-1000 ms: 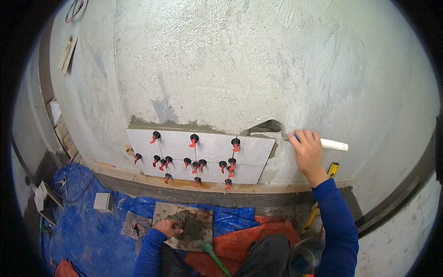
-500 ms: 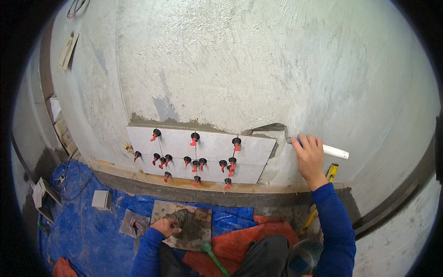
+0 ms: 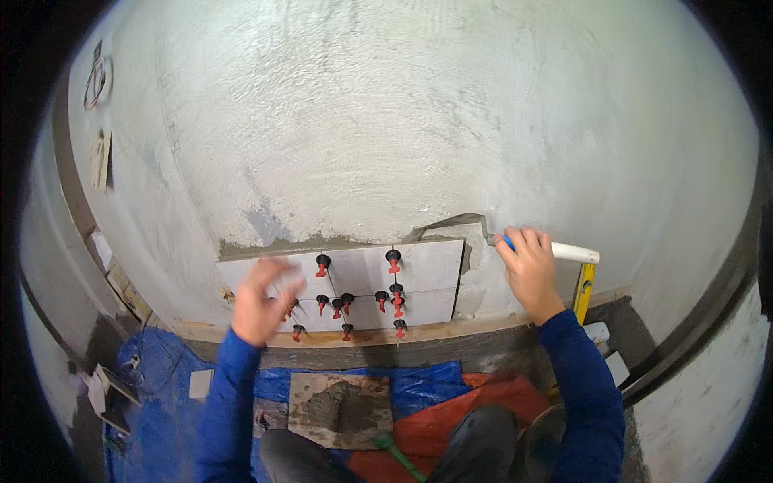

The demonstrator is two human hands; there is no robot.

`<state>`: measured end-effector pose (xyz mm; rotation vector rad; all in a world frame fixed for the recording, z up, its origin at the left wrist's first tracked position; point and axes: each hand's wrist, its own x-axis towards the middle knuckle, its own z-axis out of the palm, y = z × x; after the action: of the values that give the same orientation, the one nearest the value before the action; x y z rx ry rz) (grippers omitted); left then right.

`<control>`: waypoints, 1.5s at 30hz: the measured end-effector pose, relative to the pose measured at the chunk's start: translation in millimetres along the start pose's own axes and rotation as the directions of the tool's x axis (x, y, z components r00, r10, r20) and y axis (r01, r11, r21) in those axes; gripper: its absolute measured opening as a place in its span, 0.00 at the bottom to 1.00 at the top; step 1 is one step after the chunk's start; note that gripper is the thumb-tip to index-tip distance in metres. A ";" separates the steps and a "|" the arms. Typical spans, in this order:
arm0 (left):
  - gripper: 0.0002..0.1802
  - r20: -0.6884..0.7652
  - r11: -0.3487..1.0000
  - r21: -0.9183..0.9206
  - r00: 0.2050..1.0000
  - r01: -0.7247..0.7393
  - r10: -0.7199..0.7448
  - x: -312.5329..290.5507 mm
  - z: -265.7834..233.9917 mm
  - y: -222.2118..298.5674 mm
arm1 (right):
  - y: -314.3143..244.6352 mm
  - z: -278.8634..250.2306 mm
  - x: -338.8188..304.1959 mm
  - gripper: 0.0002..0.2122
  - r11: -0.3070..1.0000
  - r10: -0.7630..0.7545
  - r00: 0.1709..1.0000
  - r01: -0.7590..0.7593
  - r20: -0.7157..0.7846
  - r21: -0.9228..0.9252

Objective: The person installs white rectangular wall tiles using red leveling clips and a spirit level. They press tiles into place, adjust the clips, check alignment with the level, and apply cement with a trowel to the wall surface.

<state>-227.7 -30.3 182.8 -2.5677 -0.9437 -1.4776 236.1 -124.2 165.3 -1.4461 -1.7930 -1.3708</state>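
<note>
My right hand (image 3: 531, 270) is closed around the white handle of a trowel (image 3: 573, 253). The trowel's grey blade lies along the top edge of the upper row of pale grey wall tiles (image 3: 431, 270), near its right end. Raised in front of the left end of those tiles is my left hand (image 3: 262, 304), blurred, thumb apart from the fingers and nothing visible in it. Black-and-red tile levelling clips (image 3: 393, 259) stand along the tile joints; my left hand hides some. Grey mortar (image 3: 282, 244) shows along the tiles' top edge.
Below, a mortar-covered board (image 3: 382, 394) lies on a blue tarp (image 3: 427, 375), beside an orange-red sheet (image 3: 491, 390). A green-handled tool (image 3: 403, 459) rests by the board. At right a yellow spirit level (image 3: 584, 294) leans against the wall. A wooden strip (image 3: 427, 332) runs under the tiles.
My left hand has risen from beside the mortar board to the tiles' left side, its fingers now apart. My right hand still holds the trowel at the tiles' top edge. The view has shifted.
</note>
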 end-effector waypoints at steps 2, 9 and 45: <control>0.16 -0.062 0.995 0.080 0.996 -0.064 0.069 73.4 -7.8 4.4 | -0.7 4.1 -7.4 0.08 1.000 0.021 0.998 -0.022 -0.057 -0.003; 0.28 -0.317 0.830 0.521 0.858 -0.199 0.405 237.1 29.6 -7.2 | -5.7 17.5 -25.8 0.11 0.975 0.212 0.972 -0.204 -0.102 0.091; 0.36 -0.349 0.686 0.663 0.686 -0.301 0.638 266.0 89.6 -57.7 | 113.8 60.7 -112.4 0.17 0.718 0.130 0.712 -0.548 0.690 0.430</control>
<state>-91.2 174.1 329.9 -1.6126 -0.4291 -1.3750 392.2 -127.0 95.4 -1.8267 -1.8949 -0.0207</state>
